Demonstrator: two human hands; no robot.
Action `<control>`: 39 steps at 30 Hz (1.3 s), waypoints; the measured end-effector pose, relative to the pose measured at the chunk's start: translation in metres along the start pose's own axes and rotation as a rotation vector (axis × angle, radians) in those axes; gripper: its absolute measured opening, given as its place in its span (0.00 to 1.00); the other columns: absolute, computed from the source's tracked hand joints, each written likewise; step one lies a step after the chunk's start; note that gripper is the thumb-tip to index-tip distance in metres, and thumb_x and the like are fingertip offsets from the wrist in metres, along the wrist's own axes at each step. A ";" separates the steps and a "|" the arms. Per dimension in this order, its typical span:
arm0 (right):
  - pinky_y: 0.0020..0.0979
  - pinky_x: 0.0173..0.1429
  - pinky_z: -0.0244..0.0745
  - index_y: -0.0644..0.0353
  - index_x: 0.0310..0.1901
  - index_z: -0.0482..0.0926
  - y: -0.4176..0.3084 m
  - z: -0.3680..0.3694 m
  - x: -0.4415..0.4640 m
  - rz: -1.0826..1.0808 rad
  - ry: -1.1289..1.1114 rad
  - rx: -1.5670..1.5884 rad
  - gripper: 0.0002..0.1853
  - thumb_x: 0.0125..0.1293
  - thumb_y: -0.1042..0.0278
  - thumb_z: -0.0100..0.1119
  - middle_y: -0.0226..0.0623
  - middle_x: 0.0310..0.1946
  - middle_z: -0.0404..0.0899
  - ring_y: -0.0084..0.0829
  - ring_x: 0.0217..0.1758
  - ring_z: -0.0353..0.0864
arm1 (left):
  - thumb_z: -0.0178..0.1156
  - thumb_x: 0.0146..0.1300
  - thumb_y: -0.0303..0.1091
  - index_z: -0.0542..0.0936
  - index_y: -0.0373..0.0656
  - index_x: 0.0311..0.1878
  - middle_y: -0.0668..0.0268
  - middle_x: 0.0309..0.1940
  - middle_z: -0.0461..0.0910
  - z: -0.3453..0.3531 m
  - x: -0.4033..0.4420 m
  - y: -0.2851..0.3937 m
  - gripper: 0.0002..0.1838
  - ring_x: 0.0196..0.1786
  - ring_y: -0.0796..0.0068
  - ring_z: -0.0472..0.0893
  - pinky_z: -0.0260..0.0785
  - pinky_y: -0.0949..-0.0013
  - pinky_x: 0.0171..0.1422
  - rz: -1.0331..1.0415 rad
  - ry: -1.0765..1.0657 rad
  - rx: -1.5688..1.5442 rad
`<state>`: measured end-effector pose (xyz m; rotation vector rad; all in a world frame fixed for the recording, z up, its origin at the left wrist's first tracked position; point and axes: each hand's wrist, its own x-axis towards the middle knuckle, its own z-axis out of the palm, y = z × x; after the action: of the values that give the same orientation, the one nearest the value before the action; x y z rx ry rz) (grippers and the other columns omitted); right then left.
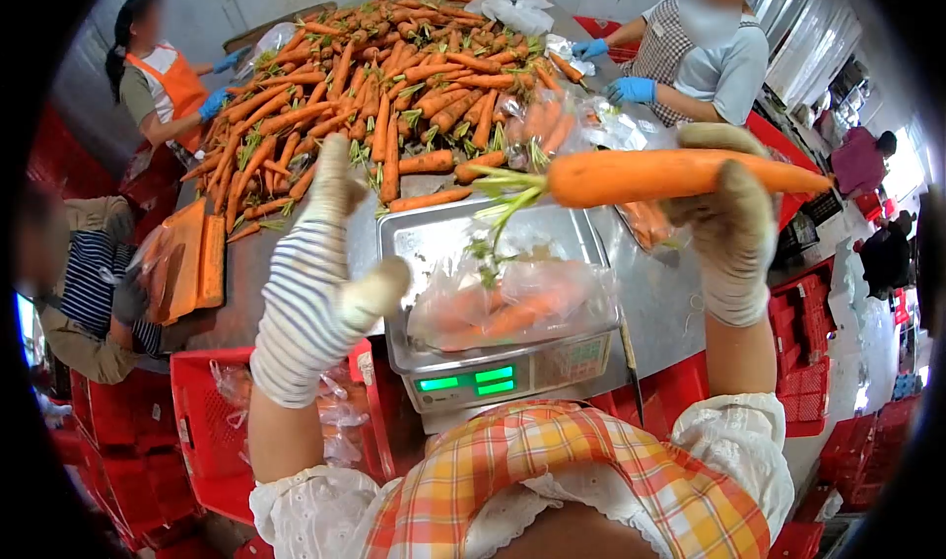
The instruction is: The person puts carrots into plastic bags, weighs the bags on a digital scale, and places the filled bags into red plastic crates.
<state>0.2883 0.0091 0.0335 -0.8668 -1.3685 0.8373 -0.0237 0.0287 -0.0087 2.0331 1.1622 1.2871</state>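
Observation:
My right hand [734, 209], in a stained white work glove, grips a large carrot [650, 176] with a short green top, held up level above the right side of the scale. My left hand [330, 263], in a striped glove, is raised with thumb and fingers apart and nothing in it, left of the scale. Between my hands stands a digital scale [394, 337] with a metal tray and lit green displays [439, 384]. On its tray lies a clear plastic bag [443, 313] with carrots inside; some green tops stick up at its opening.
Behind the scale rises a big carrot pile [394, 76]. A bag of carrots [645, 222] lies right of the scale. Red crates [212, 441] with bagged carrots stand at lower left. Co-workers in gloves [631, 90] stand around the table. A thin dark blade-like tool [631, 372] lies beside the scale.

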 end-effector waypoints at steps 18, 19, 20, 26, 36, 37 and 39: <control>0.29 0.50 0.71 0.60 0.51 0.76 0.105 0.048 -0.040 0.575 -0.813 -0.360 0.23 0.61 0.51 0.56 0.40 0.40 0.80 0.28 0.44 0.79 | 0.62 0.56 0.31 0.42 0.53 0.74 0.46 0.69 0.55 0.030 -0.080 0.028 0.48 0.28 0.82 0.76 0.70 0.78 0.32 -0.309 -0.040 -0.870; 0.29 0.50 0.71 0.60 0.51 0.76 0.108 0.040 -0.037 0.571 -0.816 -0.363 0.23 0.61 0.51 0.56 0.40 0.40 0.80 0.28 0.44 0.79 | 0.61 0.56 0.32 0.43 0.53 0.74 0.47 0.69 0.55 0.028 -0.079 0.026 0.47 0.28 0.83 0.76 0.70 0.78 0.33 -0.319 -0.041 -0.828; 0.31 0.48 0.73 0.60 0.47 0.78 0.110 0.026 -0.032 0.415 -0.891 -0.601 0.21 0.61 0.52 0.55 0.43 0.37 0.80 0.33 0.41 0.80 | 0.61 0.57 0.32 0.43 0.52 0.74 0.48 0.69 0.55 0.028 -0.077 0.025 0.47 0.28 0.84 0.75 0.70 0.78 0.33 -0.329 -0.039 -0.788; 0.42 0.29 0.71 0.59 0.20 0.78 0.043 -0.010 -0.008 -0.112 -1.180 -1.712 0.14 0.57 0.60 0.53 0.40 0.18 0.77 0.43 0.20 0.76 | 0.60 0.58 0.34 0.45 0.50 0.74 0.47 0.68 0.57 0.031 -0.058 0.020 0.45 0.35 0.83 0.75 0.71 0.77 0.39 -0.315 -0.057 -0.707; 0.36 0.54 0.71 0.64 0.40 0.80 -0.041 -0.029 0.012 -0.407 -0.673 -1.022 0.17 0.47 0.66 0.59 0.44 0.40 0.80 0.42 0.48 0.79 | 0.52 0.62 0.29 0.65 0.44 0.67 0.65 0.42 0.77 -0.033 -0.040 0.061 0.28 0.45 0.80 0.74 0.67 0.73 0.53 -0.369 0.093 0.119; 0.38 0.56 0.70 0.64 0.40 0.80 -0.049 -0.030 0.010 -0.464 -0.643 -1.047 0.18 0.46 0.66 0.59 0.43 0.40 0.80 0.43 0.48 0.78 | 0.50 0.62 0.28 0.65 0.41 0.66 0.61 0.46 0.77 -0.037 -0.040 0.067 0.26 0.47 0.75 0.75 0.66 0.70 0.57 -0.214 0.142 0.131; 0.47 0.63 0.62 0.60 0.42 0.79 -0.062 -0.028 0.012 -0.676 -0.711 -1.136 0.21 0.46 0.58 0.62 0.39 0.41 0.79 0.45 0.51 0.76 | 0.49 0.60 0.27 0.65 0.36 0.64 0.54 0.50 0.76 -0.039 -0.038 0.085 0.26 0.52 0.67 0.76 0.64 0.65 0.62 0.088 0.113 0.108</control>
<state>0.3163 -0.0092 0.0936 -0.8261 -2.6501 -0.3046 -0.0317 -0.0509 0.0534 2.1342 1.2293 1.4263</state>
